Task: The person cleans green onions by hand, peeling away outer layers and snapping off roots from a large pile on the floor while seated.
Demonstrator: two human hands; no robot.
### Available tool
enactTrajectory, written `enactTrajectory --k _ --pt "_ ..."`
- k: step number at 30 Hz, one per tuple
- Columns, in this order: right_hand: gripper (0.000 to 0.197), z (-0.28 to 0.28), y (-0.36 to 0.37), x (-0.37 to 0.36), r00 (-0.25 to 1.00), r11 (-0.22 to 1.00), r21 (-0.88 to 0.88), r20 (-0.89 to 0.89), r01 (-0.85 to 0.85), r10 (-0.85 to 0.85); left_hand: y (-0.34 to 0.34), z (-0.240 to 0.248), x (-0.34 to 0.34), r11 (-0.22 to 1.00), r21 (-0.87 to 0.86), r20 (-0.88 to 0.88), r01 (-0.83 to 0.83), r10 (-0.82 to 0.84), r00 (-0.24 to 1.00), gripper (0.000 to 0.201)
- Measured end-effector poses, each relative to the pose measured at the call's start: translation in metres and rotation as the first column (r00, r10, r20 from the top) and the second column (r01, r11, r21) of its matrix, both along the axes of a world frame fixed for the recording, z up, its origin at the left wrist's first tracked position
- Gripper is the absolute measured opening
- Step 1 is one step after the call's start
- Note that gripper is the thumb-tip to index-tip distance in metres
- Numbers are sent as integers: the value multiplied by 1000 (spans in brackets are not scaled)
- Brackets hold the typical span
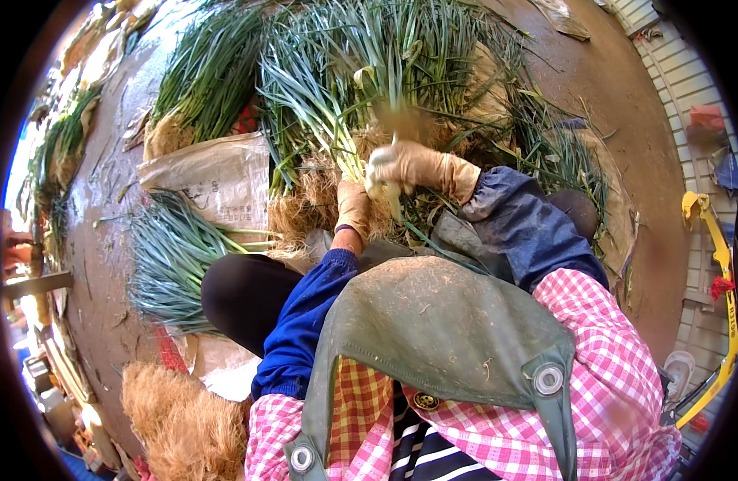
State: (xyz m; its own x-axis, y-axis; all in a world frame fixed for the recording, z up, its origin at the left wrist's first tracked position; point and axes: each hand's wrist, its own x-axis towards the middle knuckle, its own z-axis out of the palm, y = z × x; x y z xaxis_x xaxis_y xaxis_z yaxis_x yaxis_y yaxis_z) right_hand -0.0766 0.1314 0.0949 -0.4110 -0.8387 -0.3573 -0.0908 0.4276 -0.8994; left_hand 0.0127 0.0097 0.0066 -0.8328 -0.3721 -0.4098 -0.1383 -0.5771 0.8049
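Note:
My left hand (353, 207), in a tan glove, is closed around the pale lower stems of a few green onions (337, 136), whose leaves fan up and away to the left. Beside it my right hand (413, 167), also gloved, is closed with its fingers close to the left one. A single green onion stem (396, 204) passes by those fingers, its white end hanging below them. Motion smears the part just above my right hand. Behind both hands lies a large heap of green onions (441, 56) with shaggy tan roots (314, 188).
A smaller pile of green onions (172, 260) lies by my left knee, and another bundle (208, 76) is at the far left. Tan root clumps (184, 421) sit at lower left. Woven sacking (216, 172) covers part of the wet floor. A yellow curved bar (725, 280) stands at right.

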Motion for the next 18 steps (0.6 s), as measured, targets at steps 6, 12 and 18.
enactTrajectory --k 6,12,18 --pt "42 -33 -53 -40 905 937 315 -426 150 -2 3 -9 -6 932 -307 127 193 -161 979 21" --pt "28 -68 -36 -45 989 987 -59 32 148 -147 22 -14 -11 963 -179 103 202 -186 977 24" --pt "41 53 59 -8 864 828 -518 495 213 88 5 0 -2 995 -38 32 92 -91 995 28"
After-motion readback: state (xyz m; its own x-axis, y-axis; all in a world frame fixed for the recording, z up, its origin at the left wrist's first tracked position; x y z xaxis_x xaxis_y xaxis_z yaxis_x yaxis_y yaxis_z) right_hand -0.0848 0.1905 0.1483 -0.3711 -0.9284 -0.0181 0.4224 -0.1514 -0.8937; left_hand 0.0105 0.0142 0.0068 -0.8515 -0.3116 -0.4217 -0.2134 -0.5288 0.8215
